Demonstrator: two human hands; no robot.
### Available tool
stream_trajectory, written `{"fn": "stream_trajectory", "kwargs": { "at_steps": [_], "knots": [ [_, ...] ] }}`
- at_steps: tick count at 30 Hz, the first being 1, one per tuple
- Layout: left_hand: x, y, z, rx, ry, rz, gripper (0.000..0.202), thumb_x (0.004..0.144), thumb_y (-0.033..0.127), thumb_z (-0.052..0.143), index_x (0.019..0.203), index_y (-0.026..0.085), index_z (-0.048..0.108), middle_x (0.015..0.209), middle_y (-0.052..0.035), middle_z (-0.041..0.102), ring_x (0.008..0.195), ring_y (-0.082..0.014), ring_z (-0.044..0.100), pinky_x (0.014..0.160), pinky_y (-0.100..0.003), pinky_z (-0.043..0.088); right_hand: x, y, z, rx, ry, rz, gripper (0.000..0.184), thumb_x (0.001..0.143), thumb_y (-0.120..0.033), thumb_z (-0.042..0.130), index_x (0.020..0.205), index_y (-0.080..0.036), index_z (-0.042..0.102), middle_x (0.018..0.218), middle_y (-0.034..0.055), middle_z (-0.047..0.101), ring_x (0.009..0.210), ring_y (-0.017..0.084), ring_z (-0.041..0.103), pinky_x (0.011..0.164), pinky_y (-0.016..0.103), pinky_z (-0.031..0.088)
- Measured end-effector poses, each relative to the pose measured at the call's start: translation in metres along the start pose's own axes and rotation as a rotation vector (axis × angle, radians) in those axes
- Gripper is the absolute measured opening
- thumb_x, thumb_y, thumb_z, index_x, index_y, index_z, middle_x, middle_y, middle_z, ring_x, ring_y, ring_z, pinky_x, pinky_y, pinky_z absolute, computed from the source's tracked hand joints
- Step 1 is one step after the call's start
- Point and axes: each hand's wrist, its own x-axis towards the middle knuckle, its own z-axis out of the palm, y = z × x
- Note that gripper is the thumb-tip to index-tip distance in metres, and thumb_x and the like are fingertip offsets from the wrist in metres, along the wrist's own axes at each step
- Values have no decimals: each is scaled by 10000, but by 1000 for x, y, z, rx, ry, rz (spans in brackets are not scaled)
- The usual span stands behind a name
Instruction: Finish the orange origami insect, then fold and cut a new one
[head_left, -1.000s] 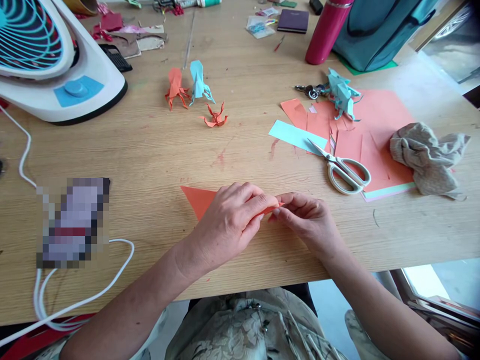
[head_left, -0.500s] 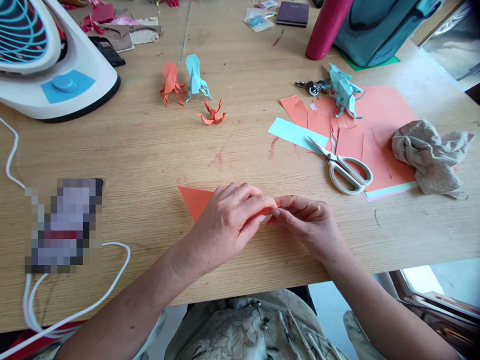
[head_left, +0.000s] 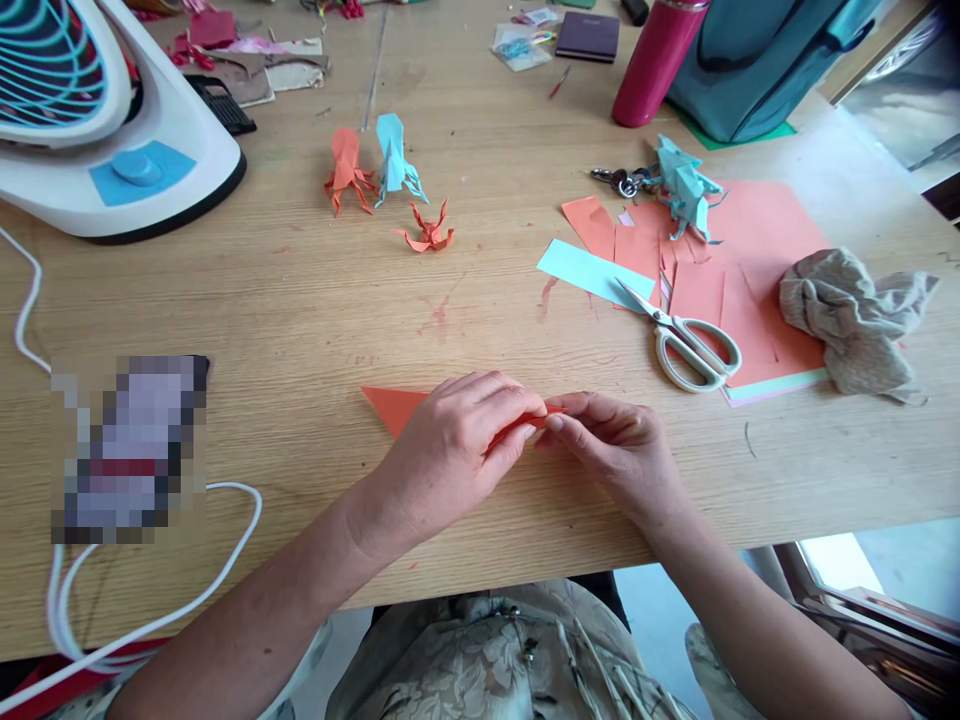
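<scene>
Both my hands hold one folded piece of orange paper [head_left: 391, 406] near the table's front edge. My left hand [head_left: 472, 430] lies over its middle, fingers closed on it and hiding much of it. A pointed corner of the paper sticks out to the left of that hand. With thumb and fingertips, my right hand [head_left: 611, 440] pinches the narrow right end. Farther back stand an orange origami figure [head_left: 346, 165], a light blue origami figure [head_left: 391, 155] and a small orange origami piece [head_left: 428, 230].
Right of my hands, white-handled scissors [head_left: 686, 345] lie across a light blue paper strip [head_left: 592, 270] and orange sheets [head_left: 780, 220]. Nearby are a crumpled grey cloth [head_left: 851, 315] and a blue origami figure [head_left: 686, 190]. A fan [head_left: 172, 130] and a phone [head_left: 135, 450] with white cable occupy the left.
The orange paper's left corner sits slightly lower, and its visible part looks narrower. Both hands keep their grip almost in place. The whole view has shifted slightly.
</scene>
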Motion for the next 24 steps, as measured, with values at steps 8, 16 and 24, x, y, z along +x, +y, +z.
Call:
{"fn": "stream_trajectory", "kwargs": {
  "at_steps": [8,16,24],
  "knots": [
    [0,1,0,-54,13,1,138,927,47,563,951,149,654,896,-20,700,842,-131,648,787,-244,485,-3,4,-1,-47,34,-55,108,885,-307,732,940,-248,804,721,-14,738,672,110,668,642,199,516],
    [1,-2,-3,-113,-64,-10,205,939,34,534,1025,164,667,969,-38,696,909,-143,650,829,-253,492,-3,3,-1,-19,30,-28,135,811,-261,807,946,-260,806,732,-24,749,679,115,679,646,194,521],
    [2,-1,-4,-130,-105,-40,281,923,-6,506,1061,182,662,997,-37,678,948,-149,645,860,-257,491,-3,3,-2,-50,7,-31,109,852,-278,769,952,-263,809,731,-22,748,692,123,683,678,208,527]
  ]
}}
